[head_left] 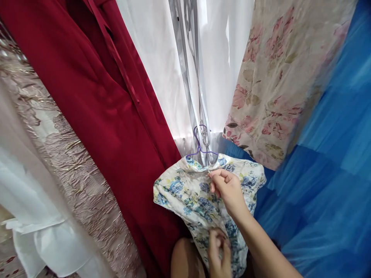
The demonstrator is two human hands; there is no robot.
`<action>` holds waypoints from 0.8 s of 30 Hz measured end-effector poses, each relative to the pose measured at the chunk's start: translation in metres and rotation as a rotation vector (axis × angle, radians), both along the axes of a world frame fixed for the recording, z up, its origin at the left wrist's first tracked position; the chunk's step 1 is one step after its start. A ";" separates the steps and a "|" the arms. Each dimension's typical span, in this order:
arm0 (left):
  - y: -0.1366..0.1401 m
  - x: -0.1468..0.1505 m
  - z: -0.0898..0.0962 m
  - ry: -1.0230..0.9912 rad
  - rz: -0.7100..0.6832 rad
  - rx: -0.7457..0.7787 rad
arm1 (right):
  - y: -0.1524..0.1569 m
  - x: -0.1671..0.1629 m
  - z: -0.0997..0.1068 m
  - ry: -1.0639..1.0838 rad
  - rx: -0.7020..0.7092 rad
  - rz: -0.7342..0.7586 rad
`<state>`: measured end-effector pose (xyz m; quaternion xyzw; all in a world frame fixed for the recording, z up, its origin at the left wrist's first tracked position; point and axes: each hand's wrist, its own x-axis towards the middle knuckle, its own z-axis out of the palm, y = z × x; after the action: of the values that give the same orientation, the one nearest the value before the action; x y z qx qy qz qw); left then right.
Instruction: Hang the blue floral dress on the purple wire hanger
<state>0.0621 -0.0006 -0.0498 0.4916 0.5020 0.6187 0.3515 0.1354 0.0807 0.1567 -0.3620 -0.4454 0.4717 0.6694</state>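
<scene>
Right hand (227, 189) pinches the neckline of the blue-flowered garment (188, 193) at lower centre, just under its purple hanger (199, 144). Left hand (219, 253) grips the cloth lower down at the bottom edge. Red fabric (101, 100) crowds the left; blue tulle (327, 173) fills the right.

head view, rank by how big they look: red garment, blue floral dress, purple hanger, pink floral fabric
1. red garment
2. pink floral fabric, though nearness may inflate it
3. blue floral dress
4. purple hanger
</scene>
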 end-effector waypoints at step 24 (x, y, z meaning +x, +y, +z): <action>0.161 -0.168 0.207 -0.542 0.486 0.389 | -0.045 0.012 -0.072 -0.260 -0.069 0.097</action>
<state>-0.1060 0.1601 0.1567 0.2353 0.3667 0.8740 0.2151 0.1470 0.0360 0.0847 -0.4208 -0.5288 0.4677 0.5697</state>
